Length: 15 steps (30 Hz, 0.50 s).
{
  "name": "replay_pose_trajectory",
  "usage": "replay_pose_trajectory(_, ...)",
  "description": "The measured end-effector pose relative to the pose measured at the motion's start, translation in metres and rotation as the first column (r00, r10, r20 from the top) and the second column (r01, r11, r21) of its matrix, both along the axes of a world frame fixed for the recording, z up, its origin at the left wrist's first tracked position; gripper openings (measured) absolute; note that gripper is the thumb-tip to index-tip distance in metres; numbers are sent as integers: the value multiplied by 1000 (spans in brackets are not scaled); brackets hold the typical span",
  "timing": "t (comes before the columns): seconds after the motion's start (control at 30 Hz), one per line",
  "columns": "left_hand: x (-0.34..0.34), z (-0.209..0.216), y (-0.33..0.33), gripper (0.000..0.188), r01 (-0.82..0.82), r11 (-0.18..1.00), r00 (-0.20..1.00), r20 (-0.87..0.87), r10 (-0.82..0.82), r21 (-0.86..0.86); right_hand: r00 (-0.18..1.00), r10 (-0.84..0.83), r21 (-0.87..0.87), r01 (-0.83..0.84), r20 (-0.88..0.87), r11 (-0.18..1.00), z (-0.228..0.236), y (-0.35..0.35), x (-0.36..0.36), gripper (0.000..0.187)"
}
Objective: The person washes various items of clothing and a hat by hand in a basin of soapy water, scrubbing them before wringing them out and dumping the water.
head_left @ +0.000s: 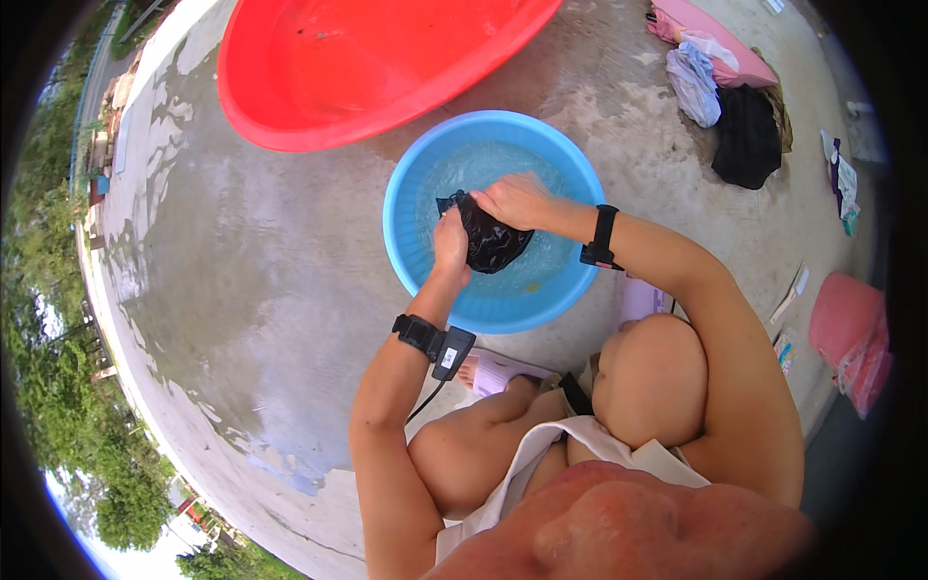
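Observation:
A round blue basin [396, 215] holds water on the ground in front of me. Over the water, both hands grip a shiny, wet black cloth [495, 244]; its exact kind cannot be made out. My left hand [451, 242] has its fingers closed on the cloth's left edge. At the upper edge, my right hand [515, 200] pinches the cloth, its fingers slightly blurred. The bulk of the cloth hangs bunched below and between the hands, close to the water surface.
Beyond the basin stands a large red tub [387, 77]. Pale blue cloth [693, 85], a black cloth [747, 140] and a pink item [720, 43] lie at the far right. Nearer on the right are a pink container [849, 319] and small packets. Wet concrete [261, 261] spreads to the left.

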<state>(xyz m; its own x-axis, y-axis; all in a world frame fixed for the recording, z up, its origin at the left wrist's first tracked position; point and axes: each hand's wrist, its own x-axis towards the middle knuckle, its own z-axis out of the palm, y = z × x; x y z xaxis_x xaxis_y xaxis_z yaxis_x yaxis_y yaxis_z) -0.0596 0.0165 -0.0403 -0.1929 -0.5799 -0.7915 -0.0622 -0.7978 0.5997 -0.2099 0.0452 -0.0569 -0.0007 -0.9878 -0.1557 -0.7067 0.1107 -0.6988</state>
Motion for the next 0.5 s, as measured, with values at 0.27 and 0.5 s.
replay_pose_trajectory(0.27,30,-15,-31,60,471,809,868,349,-354,-351,991,-6,208,35,-137,978,-5,-3,-38,43)
replay_pose_trajectory(0.5,54,-71,-4,92,886,450,366,765,-530,-111,842,478,425,-348,-251,836,-27,15,-20,53)
